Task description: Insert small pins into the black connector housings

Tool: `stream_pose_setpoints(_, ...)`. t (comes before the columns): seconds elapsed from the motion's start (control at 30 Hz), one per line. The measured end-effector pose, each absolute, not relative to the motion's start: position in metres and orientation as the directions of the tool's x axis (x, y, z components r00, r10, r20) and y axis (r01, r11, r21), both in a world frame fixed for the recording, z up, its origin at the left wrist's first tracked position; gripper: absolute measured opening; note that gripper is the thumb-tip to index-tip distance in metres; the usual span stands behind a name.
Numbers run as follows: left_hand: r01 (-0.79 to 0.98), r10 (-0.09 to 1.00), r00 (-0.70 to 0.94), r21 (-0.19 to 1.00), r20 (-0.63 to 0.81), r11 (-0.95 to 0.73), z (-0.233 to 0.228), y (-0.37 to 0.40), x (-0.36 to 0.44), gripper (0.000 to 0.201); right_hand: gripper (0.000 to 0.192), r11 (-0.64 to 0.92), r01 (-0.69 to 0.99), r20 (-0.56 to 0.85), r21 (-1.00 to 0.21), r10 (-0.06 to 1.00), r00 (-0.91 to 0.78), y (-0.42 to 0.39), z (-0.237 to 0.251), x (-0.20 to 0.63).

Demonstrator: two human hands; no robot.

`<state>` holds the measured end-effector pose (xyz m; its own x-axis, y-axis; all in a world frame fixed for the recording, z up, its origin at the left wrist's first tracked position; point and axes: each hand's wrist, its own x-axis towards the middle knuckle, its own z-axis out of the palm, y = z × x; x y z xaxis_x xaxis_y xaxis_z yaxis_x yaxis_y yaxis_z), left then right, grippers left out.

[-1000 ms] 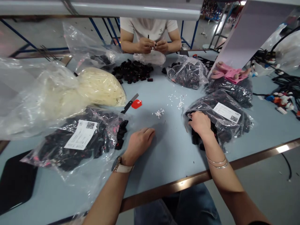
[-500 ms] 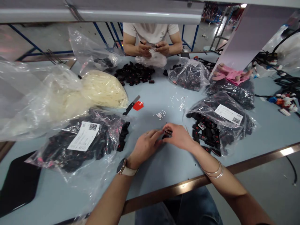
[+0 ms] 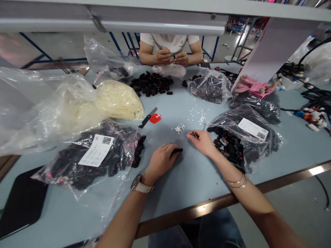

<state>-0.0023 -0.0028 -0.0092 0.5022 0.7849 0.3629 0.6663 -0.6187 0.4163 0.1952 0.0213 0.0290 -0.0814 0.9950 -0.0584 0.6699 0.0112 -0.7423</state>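
My left hand [image 3: 163, 160] is closed around a black plastic connector housing [image 3: 177, 150], whose end sticks out past the fingertips. To its right, my right hand [image 3: 203, 142] pinches a small dark tool [image 3: 194, 134] with a thin tip pointing down at the table; the fingers cover most of it. Just beyond both hands lies a little heap of small white pegs [image 3: 179, 128], with more white pegs [image 3: 202, 119] scattered behind. Beside my right forearm, black connector housings [image 3: 229, 146] spill from an open clear bag [image 3: 254, 146].
At left are a labelled bag of black parts [image 3: 95, 151], a bag of cream-coloured pieces [image 3: 120, 100] and a black tablet-like slab [image 3: 24, 198]. A knife [image 3: 148, 117] lies by a red tag [image 3: 155, 118]. Opposite, a co-worker [image 3: 170, 48] handles small parts behind a black pile [image 3: 151, 83].
My hands, together half a second ago, are now apart. The right has moved right and away from me with the dark tool; the left keeps the black housing. The view has tilted slightly.
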Motion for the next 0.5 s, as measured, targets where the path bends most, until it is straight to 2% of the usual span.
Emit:
stream_pose_setpoints(0.13,0.677,0.784,0.504,0.398,0.361,-0.619,-0.009,-0.001,-0.003,0.006,0.025,-0.001,0.831,-0.087,-0.556,0.995,-0.057,0.043,0.034,0.203)
stream_pose_setpoints(0.33,0.676,0.791,0.509,0.412,0.340,-0.611,-0.007,-0.001,-0.002,0.006,0.024,0.122,0.954,-0.055,-0.275,0.988,-0.142,0.082,0.033,0.195)
stream_pose_setpoints(0.5,0.664,0.800,0.501,0.445,0.331,-0.601,-0.006,0.000,-0.002,0.006,0.026,0.232,0.950,-0.103,-0.207,0.961,-0.257,0.103,0.029,0.194)
